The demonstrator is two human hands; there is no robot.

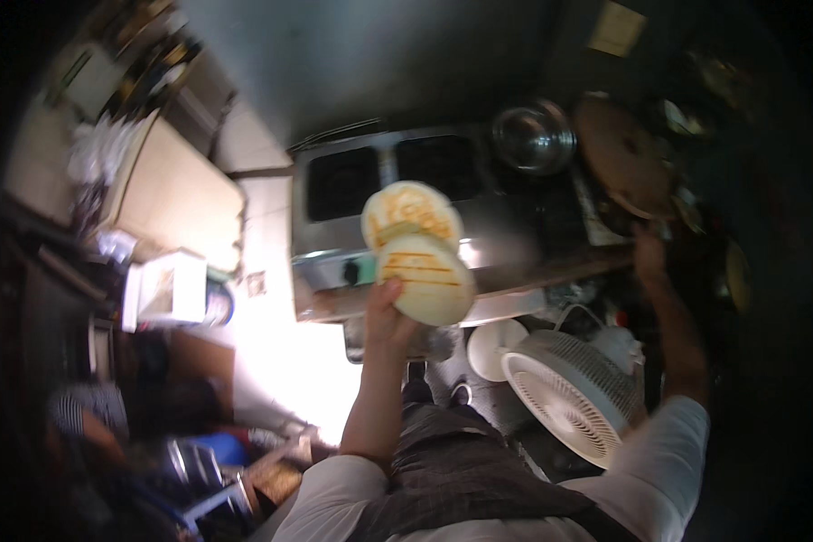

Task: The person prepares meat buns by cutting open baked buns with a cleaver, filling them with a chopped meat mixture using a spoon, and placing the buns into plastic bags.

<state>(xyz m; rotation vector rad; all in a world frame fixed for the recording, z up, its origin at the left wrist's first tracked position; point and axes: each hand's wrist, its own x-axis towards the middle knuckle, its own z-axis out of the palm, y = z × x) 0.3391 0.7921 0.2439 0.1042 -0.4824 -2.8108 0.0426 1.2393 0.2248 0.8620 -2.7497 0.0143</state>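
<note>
My left hand is closed on the edge of two pale round discs, held out over the front of the stove. The nearer disc has orange lines across it and overlaps the farther disc, which bears larger orange markings. Reaching far to the right, my right hand is at the lower edge of a brown, round, board-like lid. Its fingers look closed on that edge, though shadow and blur hide the detail. A shiny glass or metal bowl sits left of the brown lid.
Below the counter edge, a white fan stands near my right arm, beside a round white piece. Left of the stove are a pale board-like surface and a white box. Another person's arm shows at lower left.
</note>
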